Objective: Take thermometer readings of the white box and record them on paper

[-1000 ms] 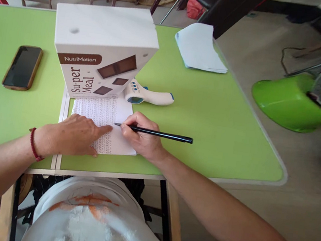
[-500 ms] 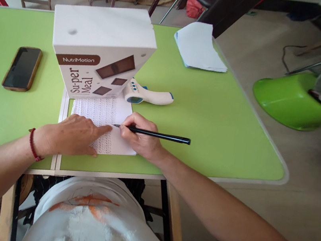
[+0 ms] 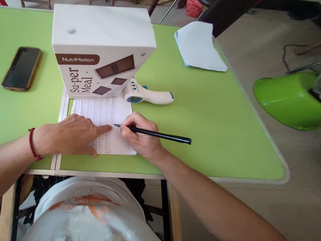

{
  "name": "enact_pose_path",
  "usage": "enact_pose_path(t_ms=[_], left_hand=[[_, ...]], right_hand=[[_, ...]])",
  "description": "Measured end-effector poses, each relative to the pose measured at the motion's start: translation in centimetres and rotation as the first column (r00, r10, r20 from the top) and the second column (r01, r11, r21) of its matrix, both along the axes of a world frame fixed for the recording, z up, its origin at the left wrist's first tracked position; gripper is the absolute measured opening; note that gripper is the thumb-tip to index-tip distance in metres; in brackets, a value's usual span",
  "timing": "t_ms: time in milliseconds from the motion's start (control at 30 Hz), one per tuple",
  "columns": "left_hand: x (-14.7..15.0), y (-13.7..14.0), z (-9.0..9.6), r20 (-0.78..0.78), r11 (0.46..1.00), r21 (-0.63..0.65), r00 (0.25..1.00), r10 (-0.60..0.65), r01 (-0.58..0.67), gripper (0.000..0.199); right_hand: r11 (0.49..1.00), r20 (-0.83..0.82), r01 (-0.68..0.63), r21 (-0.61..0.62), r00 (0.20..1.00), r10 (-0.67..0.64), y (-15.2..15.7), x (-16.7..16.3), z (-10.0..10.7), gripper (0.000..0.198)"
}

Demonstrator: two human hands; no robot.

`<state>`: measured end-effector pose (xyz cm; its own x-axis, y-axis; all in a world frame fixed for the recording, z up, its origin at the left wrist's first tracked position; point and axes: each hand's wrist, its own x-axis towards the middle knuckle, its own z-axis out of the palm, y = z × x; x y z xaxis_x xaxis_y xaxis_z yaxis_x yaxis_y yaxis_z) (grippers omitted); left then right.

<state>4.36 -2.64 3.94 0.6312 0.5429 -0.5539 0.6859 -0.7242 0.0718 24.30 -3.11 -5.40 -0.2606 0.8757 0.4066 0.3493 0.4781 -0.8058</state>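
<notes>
A sheet of paper [image 3: 121, 143] covered in rows of handwriting lies on the green table, its far end against or under a white box. My left hand [image 3: 76, 134] rests flat on the sheet's left part, with the index finger stretched toward the pen tip. In my right hand [image 3: 143, 136] is a black pen [image 3: 167, 136], gripped between thumb and fingers. Its tip meets the paper at the right edge of the written rows, and its long end points right.
The white box [image 3: 104, 27] marked NutriMotion stands behind the sheet. Beside it lies a white infrared thermometer [image 3: 154, 96]. A phone [image 3: 22, 68] is at the left, folded papers [image 3: 200, 48] at the far right. A green plastic stool or bin [image 3: 290, 101] stands on the floor beyond the table edge.
Almost nothing differs. The pen's back end has shifted very slightly to the right; my left hand and the paper stay in place.
</notes>
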Motion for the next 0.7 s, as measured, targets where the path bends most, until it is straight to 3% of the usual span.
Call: enact_pose_path(t_ms=[700], left_hand=[[-0.14, 0.07, -0.07, 0.000, 1.000, 0.023, 1.000, -0.016, 0.016, 0.065]], right_hand=[[0.997, -0.007, 0.064, -0.045, 0.998, -0.064, -0.05, -0.05, -0.08, 0.013]])
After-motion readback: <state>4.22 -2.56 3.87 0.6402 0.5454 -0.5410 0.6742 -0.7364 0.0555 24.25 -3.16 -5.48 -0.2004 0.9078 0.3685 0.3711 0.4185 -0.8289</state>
